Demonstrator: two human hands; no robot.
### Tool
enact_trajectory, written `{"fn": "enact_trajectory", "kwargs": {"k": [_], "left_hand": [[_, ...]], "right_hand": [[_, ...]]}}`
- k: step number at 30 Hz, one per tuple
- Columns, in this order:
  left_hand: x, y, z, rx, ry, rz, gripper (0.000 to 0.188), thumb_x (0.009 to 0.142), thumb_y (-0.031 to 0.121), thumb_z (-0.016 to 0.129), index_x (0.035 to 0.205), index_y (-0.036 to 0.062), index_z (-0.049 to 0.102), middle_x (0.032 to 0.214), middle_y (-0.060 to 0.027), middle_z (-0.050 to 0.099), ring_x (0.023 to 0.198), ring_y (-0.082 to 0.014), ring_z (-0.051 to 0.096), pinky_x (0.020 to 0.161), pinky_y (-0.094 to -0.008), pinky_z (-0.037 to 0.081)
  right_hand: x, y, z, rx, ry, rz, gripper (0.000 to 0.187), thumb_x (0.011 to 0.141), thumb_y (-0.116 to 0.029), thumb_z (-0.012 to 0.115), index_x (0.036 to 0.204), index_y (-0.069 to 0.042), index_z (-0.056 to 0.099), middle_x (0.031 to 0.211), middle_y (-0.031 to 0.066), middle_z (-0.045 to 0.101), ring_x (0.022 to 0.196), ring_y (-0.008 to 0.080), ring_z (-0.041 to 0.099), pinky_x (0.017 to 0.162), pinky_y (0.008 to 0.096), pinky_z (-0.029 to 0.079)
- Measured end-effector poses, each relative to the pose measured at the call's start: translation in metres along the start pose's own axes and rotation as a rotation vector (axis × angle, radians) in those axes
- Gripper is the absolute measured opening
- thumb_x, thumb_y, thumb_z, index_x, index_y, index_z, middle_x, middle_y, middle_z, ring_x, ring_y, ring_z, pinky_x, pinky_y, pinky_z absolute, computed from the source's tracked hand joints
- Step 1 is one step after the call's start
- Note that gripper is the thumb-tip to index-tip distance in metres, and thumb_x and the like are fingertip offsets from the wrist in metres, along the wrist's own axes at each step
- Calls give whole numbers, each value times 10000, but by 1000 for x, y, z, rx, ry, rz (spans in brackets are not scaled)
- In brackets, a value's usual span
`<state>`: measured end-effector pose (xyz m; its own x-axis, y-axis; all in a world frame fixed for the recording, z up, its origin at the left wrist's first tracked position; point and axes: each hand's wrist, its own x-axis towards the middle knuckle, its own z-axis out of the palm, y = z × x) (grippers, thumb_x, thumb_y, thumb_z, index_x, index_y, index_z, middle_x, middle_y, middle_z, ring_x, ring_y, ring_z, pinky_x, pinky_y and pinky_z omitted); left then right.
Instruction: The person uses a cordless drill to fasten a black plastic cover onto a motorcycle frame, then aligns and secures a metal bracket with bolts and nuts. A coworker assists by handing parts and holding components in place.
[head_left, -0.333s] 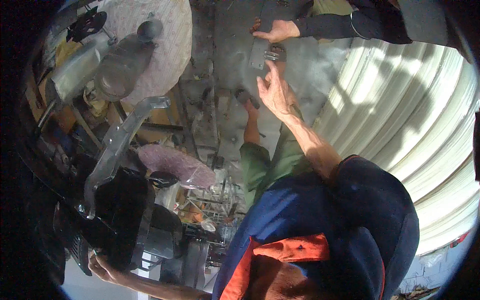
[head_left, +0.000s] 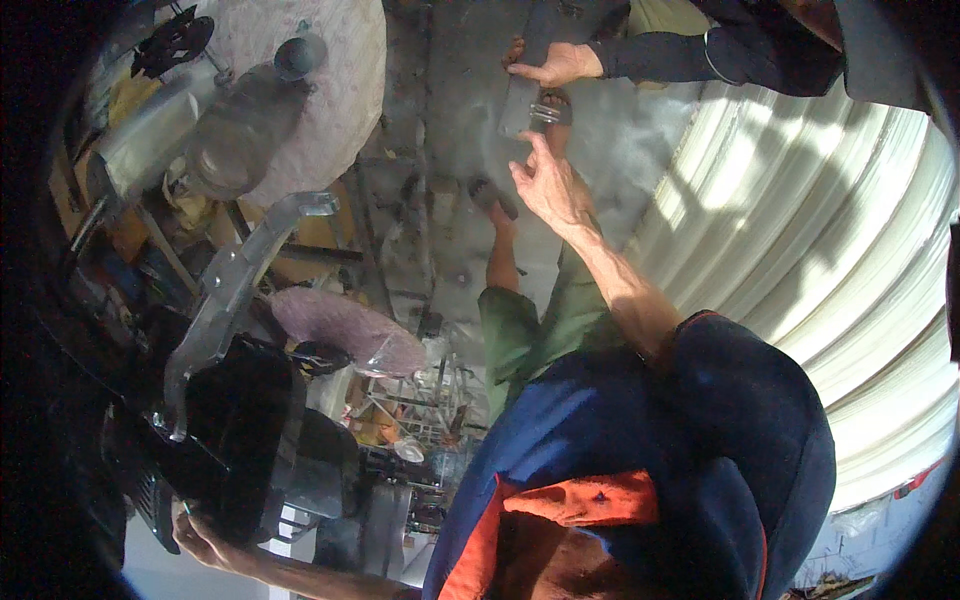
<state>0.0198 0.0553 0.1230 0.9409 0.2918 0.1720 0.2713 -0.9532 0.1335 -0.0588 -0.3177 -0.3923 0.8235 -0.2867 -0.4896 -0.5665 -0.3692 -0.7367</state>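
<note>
My right hand (head_left: 553,188) reaches forward over the floor, index finger stretched out and thumb apart. Its fingertip is at the near end of a flat grey plate (head_left: 517,115); whether it touches the plate I cannot tell. From the far right comes a co-worker's dark-sleeved arm, and that person's hand (head_left: 562,65) is over the plate's far part with a finger extended. Low at the left, my left hand (head_left: 203,540) has its fingers curled beside a black slotted housing (head_left: 150,500). A tiny pale spot shows at those fingertips; what they hold, if anything, is hidden.
A bent grey metal arm (head_left: 225,290) rises over black machinery (head_left: 235,430) at the left. Beyond it are a large pale disc (head_left: 340,110), a grey cylindrical part (head_left: 235,145) and a pinkish disc (head_left: 350,335). Translucent ribbed sheeting (head_left: 790,240) spans the right side. Sandalled feet stand ahead.
My right hand has drawn back slightly toward me, its index fingertip now lower on the plate's near end. The co-worker's hand and my left hand have barely shifted.
</note>
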Motion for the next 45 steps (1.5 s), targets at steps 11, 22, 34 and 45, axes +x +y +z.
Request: {"fn": "enact_trajectory", "kwargs": {"k": [11, 22, 34, 45], "left_hand": [[2, -12, -1, -9, 10, 24, 310, 937, 313, 705, 993, 25, 605, 905, -46, 556, 838, -166, 550, 769, -316, 466], [0, -8, 3, -29, 14, 15, 288, 935, 297, 717, 931, 39, 588, 863, -11, 532, 823, -134, 511, 785, -299, 438], [0, -31, -16, -60, 34, -85, 249, 936, 199, 711, 1069, 0, 640, 970, -46, 650, 887, -143, 562, 845, -293, 447], [-9, -34, -24, -26, 69, -116, 279, 947, 177, 684, 1159, -4, 667, 1115, -81, 667, 997, -180, 604, 952, -328, 463]], "right_hand": [[1, -1, 0, 36, -112, 137, 452, 939, -196, 650, 1346, -97, 482, 745, 122, 624, 714, 358, 662, 648, 475, 500], [1, -4, 1, 80, -85, 98, 531, 929, -193, 662, 1396, -85, 435, 768, 98, 609, 697, 310, 654, 647, 442, 507], [-3, 15, 69, 217, -287, -49, 244, 893, -207, 679, 1054, -34, 621, 798, 211, 679, 773, 407, 682, 667, 493, 507], [-97, 146, 0, -812, -1021, 224, 406, 854, -344, 711, 1085, -10, 706, 1057, 195, 722, 1048, 383, 678, 856, 492, 554]]}}
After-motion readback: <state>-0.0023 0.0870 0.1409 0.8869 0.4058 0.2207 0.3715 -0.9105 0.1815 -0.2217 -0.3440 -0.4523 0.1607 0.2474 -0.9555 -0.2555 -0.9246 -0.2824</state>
